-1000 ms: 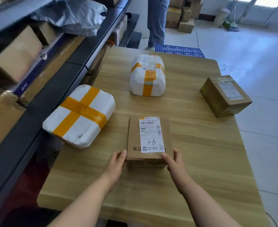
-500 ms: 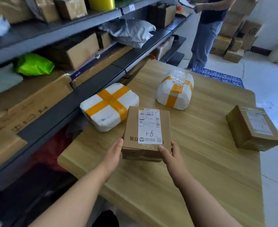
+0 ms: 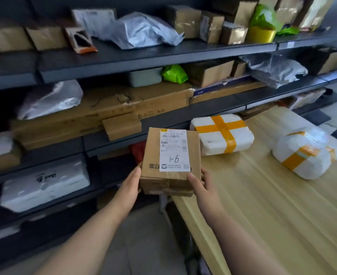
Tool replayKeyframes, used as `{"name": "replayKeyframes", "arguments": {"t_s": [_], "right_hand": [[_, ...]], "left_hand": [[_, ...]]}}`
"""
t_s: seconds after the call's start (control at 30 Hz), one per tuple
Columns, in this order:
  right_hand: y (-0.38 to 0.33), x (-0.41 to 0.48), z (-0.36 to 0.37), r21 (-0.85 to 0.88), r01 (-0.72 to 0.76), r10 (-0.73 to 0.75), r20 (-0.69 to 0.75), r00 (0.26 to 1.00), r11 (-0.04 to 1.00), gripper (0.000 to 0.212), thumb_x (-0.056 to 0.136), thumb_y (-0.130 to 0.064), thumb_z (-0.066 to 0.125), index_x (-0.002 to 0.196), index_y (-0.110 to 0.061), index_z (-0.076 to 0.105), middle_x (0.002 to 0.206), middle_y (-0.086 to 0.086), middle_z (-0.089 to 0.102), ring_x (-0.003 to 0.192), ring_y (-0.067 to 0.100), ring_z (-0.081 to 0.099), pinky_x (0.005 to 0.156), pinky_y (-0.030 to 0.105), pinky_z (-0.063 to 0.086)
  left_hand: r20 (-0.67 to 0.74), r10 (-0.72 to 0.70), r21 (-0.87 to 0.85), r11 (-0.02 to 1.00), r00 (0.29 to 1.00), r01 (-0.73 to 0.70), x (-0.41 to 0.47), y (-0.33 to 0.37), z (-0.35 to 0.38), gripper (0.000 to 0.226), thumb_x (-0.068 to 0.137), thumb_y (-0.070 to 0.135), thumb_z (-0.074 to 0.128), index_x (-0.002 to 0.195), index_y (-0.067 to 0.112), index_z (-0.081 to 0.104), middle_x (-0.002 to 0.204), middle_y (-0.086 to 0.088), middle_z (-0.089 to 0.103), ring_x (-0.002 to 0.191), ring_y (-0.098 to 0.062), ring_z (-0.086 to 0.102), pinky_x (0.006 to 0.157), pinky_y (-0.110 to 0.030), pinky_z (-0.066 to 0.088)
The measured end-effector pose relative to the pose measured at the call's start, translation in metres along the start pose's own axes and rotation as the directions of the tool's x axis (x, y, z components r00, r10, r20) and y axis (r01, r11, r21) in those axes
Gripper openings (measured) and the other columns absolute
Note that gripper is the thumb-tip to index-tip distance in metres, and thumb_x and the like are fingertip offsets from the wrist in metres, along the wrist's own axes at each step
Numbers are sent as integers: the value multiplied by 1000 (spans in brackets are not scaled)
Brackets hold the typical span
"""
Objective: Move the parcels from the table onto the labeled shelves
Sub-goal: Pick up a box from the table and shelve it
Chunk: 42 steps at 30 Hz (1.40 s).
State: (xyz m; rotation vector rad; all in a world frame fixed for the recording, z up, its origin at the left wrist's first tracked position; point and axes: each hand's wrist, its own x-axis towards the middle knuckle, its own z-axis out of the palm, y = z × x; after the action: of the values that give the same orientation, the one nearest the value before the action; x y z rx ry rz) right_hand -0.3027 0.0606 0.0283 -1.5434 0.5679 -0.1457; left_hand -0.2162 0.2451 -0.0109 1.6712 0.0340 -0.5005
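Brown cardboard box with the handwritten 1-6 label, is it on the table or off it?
Off it. The left hand and right hand hold the brown cardboard box up, partly past the edge of the wooden table.

The wooden bench (image 3: 262,211) carries a flat parcel (image 3: 222,133) just beside the shelves (image 3: 144,58) and a rounder parcel (image 3: 306,155), both white with orange tape. The shelves hold boxes (image 3: 209,73) and bags (image 3: 142,30).
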Motion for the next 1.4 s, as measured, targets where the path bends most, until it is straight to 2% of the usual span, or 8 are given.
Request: {"name": "replayKeyframes", "arguments": {"t_s": [0.13, 0.4, 0.5, 0.73, 0.83, 0.93, 1.1, 1.4], "right_hand": [[-2, -11, 87, -65, 33, -23, 147, 989, 997, 36, 93, -31, 58, 128, -29, 47, 110, -15, 60, 99, 2, 59, 82, 24, 54], [22, -84, 307, -181, 37, 55, 479, 876, 983, 31, 95, -41, 50, 124, -31, 47, 117, -8, 59, 106, 10, 56, 98, 35, 45], [34, -126, 382, -209, 73, 74, 620, 781, 975, 34, 95, -46, 49, 127, -33, 46, 123, -9, 57, 112, 10, 54, 101, 33, 42], [53, -210, 505, -303, 191, 190, 871, 453, 934, 44, 92, -49, 52, 133, -33, 46, 124, -11, 59, 110, 6, 54, 93, 26, 40], [61, -232, 550, -299, 219, 228, 927, 298, 929, 35, 93, -48, 52, 127, -41, 49, 118, -17, 61, 108, 1, 57, 87, 22, 43], [68, -244, 599, -276, 272, 225, 953, 203, 922, 36, 95, -37, 54, 131, -36, 51, 121, -17, 60, 107, -3, 56, 86, 20, 42], [64, -250, 676, -285, 348, 283, 957, 60, 893, 35, 95, -35, 54, 130, -34, 48, 121, -10, 61, 109, 5, 57, 85, 22, 44], [54, -268, 783, -262, 451, 383, 902, -201, 853, 34, 97, -38, 50, 130, -36, 44, 109, -12, 62, 96, -1, 58, 70, 16, 43]], "left_hand": [[-182, -44, -128, 992, 982, 20, -40, -9, -83, 28, 103, 43, 23, 120, 48, 45, 106, 25, 54, 109, -4, 48, 106, -33, 37], [-504, -122, -243, 970, 855, -5, -153, -76, -284, 29, 103, 43, 24, 105, 57, 49, 122, 12, 60, 114, -10, 54, 103, -33, 40], [-626, -160, -275, 961, 763, -24, -204, -103, -338, 34, 104, 39, 21, 117, 49, 50, 117, 19, 61, 109, 0, 55, 92, -23, 44], [-792, -359, -444, 894, 493, -63, -304, -155, -408, 36, 104, 43, 16, 122, 45, 47, 107, 25, 56, 101, 3, 51, 96, -28, 35], [-816, -427, -502, 857, 389, -112, -329, -173, -428, 39, 103, 45, 17, 131, 41, 45, 120, 17, 56, 112, -9, 50, 102, -33, 35], [-826, -478, -538, 827, 300, -163, -341, -184, -455, 44, 103, 45, 18, 135, 34, 46, 130, 8, 55, 120, -14, 48, 106, -36, 35], [-847, -508, -532, 810, 160, -247, -343, -175, -504, 35, 103, 46, 19, 120, 48, 49, 116, 21, 57, 116, -10, 49, 103, -35, 35], [-825, -566, -526, 759, 11, -385, -336, -177, -552, 41, 99, 55, 18, 136, 50, 37, 132, 18, 48, 125, -11, 41, 109, -41, 31]]}}
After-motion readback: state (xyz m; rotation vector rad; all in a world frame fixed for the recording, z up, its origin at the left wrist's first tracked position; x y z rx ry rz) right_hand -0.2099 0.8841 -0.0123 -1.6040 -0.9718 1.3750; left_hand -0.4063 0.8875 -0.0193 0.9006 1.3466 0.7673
